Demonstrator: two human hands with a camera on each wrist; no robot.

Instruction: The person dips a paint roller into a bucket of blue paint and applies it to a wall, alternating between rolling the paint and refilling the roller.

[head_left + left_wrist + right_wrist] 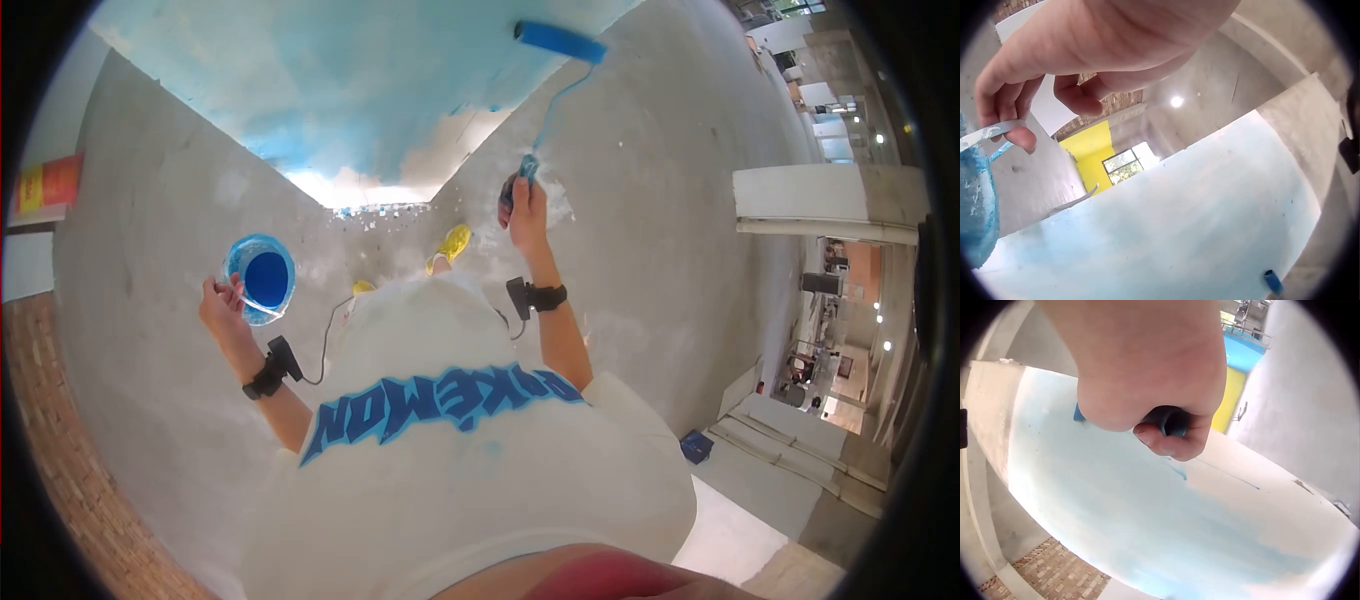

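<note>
In the head view my left hand (222, 305) holds the thin white handle (994, 132) of a small bucket (260, 278) with blue paint in it. The left wrist view shows the fingers (1022, 128) curled round that handle, with the paint-smeared bucket side (974, 206) at the left edge. My right hand (525, 205) grips the handle (1169, 420) of a paint roller. Its blue roller head (560, 42) lies against the wall (330, 90), which is partly painted light blue. The roller head (1272, 281) also shows small in the left wrist view.
Bare concrete floor (170, 300) lies all around my yellow shoes (452, 242). Brick paving (70, 470) runs along the left. Steps (790, 450) and a small blue box (697, 446) are at the right. The lower part of the wall (1285, 519) is unpainted white.
</note>
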